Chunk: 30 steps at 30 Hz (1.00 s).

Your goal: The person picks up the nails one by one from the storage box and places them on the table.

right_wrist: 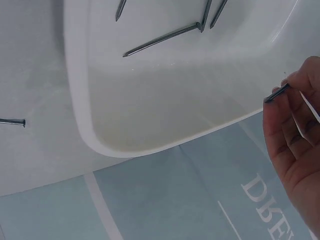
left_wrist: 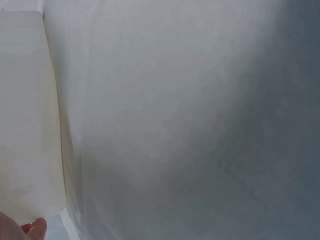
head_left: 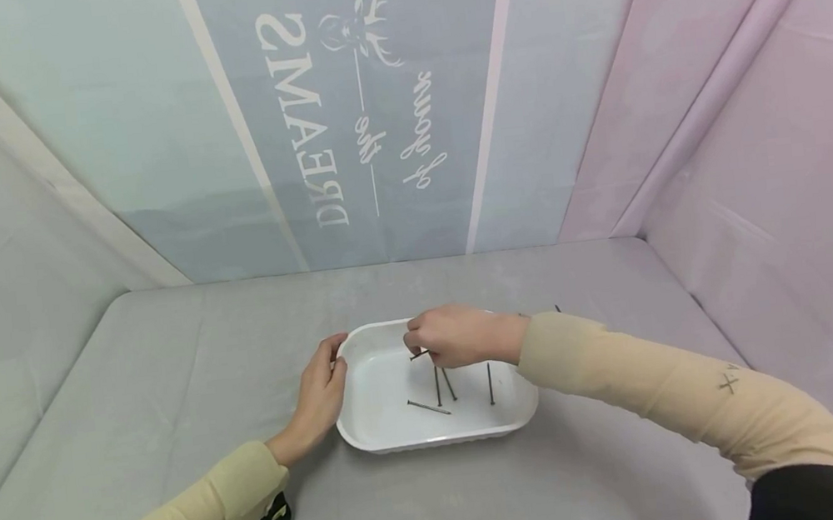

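A white rectangular tray [head_left: 376, 385] with rounded corners sits on the grey surface. At its left end my left hand [head_left: 316, 393] holds the rim; only some of its fingertips [left_wrist: 37, 229] show at the corner of the left wrist view. My right hand [head_left: 461, 336] is above the tray's far half and pinches a nail [right_wrist: 276, 93] between thumb and fingers. Several loose nails lie below on the tray floor, among them a slanted nail [head_left: 428, 408] and, farther right, a lone nail [head_left: 490, 383].
Outside the tray, another nail [right_wrist: 12, 122] lies on the grey surface [head_left: 172, 384]. A fabric wall with printed lettering [head_left: 308, 120] rises behind, with more fabric walls on both sides. Something small and black [head_left: 275, 515] is by the left sleeve.
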### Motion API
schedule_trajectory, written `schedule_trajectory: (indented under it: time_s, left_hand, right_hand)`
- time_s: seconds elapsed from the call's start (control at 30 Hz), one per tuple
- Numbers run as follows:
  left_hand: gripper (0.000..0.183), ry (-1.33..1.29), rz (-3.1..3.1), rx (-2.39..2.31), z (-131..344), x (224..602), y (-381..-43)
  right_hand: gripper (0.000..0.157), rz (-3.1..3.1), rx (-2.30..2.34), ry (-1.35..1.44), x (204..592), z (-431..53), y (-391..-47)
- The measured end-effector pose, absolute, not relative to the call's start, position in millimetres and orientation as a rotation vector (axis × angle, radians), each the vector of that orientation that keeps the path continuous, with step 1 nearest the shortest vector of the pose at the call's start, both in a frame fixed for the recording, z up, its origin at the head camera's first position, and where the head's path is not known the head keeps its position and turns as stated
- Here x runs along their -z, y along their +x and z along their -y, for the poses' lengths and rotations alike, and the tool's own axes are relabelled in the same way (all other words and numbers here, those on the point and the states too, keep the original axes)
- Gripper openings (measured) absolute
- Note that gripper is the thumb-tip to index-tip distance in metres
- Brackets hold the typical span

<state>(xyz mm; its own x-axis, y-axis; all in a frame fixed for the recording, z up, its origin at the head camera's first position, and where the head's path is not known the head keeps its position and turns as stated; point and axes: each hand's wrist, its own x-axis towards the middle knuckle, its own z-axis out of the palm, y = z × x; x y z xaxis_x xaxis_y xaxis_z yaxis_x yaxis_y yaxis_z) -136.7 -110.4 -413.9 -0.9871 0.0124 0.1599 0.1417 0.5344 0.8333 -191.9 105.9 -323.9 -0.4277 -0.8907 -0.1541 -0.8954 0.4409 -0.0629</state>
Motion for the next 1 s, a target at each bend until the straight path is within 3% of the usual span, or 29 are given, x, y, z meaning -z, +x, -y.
schedule_trajectory:
  time_s: [1.0]
  left_hand:
    - [0.036, -0.129, 2.634, 1.433, 110.6, 416.0, -135.0]
  right_hand:
    - [0.023, -2.663, 0.277, -1.597, 319.1, -135.9, -190.2]
